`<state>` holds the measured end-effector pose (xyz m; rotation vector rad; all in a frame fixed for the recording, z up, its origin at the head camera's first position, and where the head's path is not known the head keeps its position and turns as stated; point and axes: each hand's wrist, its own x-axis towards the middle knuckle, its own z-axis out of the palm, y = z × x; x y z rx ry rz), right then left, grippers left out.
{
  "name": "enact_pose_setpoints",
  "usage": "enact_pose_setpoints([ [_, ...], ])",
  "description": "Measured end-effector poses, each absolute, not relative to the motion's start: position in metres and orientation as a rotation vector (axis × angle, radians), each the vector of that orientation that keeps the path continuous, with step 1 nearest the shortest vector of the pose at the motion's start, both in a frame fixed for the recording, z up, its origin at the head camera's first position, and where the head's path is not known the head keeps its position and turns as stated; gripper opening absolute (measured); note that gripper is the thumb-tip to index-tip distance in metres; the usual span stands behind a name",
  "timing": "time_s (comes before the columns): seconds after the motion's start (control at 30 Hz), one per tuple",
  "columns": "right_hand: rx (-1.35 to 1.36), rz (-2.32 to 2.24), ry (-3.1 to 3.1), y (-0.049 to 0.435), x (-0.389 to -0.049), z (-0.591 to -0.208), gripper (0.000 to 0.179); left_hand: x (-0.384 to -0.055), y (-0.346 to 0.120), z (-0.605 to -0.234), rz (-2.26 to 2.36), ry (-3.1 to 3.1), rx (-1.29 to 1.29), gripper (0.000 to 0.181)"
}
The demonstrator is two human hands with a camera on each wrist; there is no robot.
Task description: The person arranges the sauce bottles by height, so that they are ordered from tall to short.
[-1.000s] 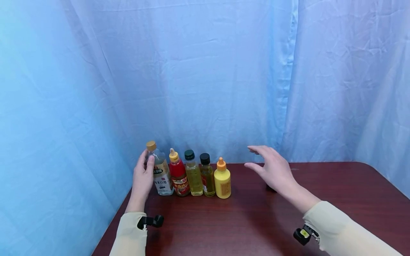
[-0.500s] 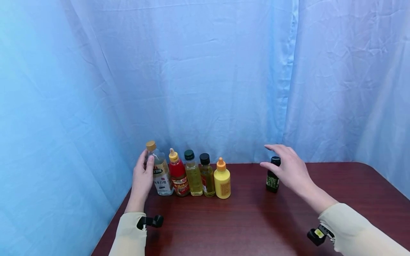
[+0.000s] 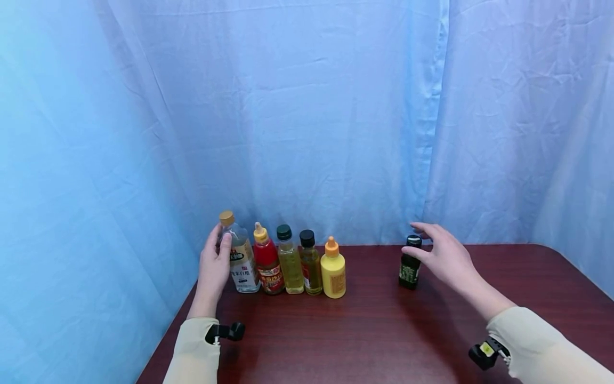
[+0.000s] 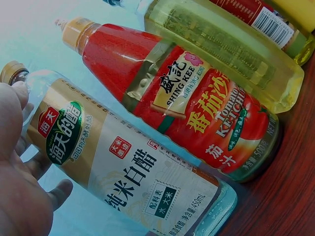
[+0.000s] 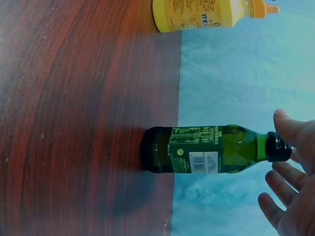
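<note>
My left hand [image 3: 215, 258] holds the upper left side of a clear white-vinegar bottle [image 3: 245, 274], thumb in front. In the left wrist view the vinegar bottle [image 4: 123, 172] stands beside a red ketchup bottle [image 4: 197, 113], and some of the fingers are hidden behind it. My right hand [image 3: 448, 258] is at the top of a small dark green glass bottle [image 3: 409, 269] with a black cap. In the right wrist view its thumb and fingers are spread around the cap [image 5: 278, 147]; whether they touch it, I cannot tell.
Right of the ketchup bottle [image 3: 269, 264] stand an oil bottle with a green cap [image 3: 291, 269], a dark-capped oil bottle [image 3: 312, 272] and a yellow squeeze bottle [image 3: 333, 274] with an orange tip. Blue curtains [image 3: 307, 133] hang behind the dark wooden table [image 3: 307, 341].
My right hand has moved right, then slightly down, bringing its fingers around the top of the dark green bottle, which it earlier mostly hid. The left hand and the row of bottles stay put.
</note>
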<state>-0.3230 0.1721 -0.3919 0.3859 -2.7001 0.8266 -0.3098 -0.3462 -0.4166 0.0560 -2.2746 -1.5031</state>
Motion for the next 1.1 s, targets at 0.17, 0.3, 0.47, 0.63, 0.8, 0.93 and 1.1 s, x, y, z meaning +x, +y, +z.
enact_pose_setpoints([
  [0.17, 0.359, 0.826, -2.734, 0.175, -0.325, -0.398, 0.078, -0.311, -0.347, -0.418, -1.505, -2.281, 0.066, 0.075],
  [0.3, 0.332, 0.834, -2.76, 0.176, -0.326, -0.401, 0.077, -0.311, -0.347, -0.418, -1.502, -2.286, 0.067, 0.076],
  [0.47, 0.315, 0.854, -2.757, 0.177, -0.328, -0.403, 0.076, -0.312, -0.347, -0.418, -1.503, -2.282, 0.067, 0.076],
  [0.63, 0.323, 0.868, -2.729, 0.177, -0.33, -0.405, 0.072, -0.312, -0.348, -0.418, -1.505, -2.283, 0.072, 0.076],
  [0.8, 0.315, 0.897, -2.736, 0.178, -0.33, -0.407, 0.071, -0.311, -0.348, -0.418, -1.498, -2.281, 0.071, 0.076],
  [0.93, 0.295, 0.904, -2.756, 0.179, -0.331, -0.41, 0.073, -0.311, -0.348, -0.418, -1.492, -2.277, 0.06, 0.076],
  [1.1, 0.281, 0.901, -2.784, 0.179, -0.331, -0.41, 0.078, -0.311, -0.348, -0.418, -1.489, -2.27, 0.042, 0.076],
])
